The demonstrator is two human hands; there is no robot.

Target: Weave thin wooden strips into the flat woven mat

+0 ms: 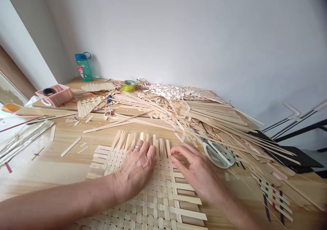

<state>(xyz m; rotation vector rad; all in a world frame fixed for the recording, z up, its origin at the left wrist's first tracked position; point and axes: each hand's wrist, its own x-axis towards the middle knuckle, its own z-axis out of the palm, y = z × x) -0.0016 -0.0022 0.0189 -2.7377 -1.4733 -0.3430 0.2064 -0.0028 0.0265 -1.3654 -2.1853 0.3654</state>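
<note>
The woven bamboo-strip mat [155,202] at lower centre looks light and stiff, though its unwoven strip ends [139,138] seem loose, so the weave looks safest to hold; the left hand [135,168] lies open on it, the right hand [196,170] curves open beside the green-handled scissors [218,155].

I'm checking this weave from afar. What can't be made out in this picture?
All in the head view:
- Mat under the left hand and right hand: hidden by the hands.
- Mat's near end: cut off by the bottom edge.
- Scissors blades: hidden under loose strips.
- Whether the right fingers grip a strip: hidden by the hand.
- Label on the green bottle: too small to read.
</note>
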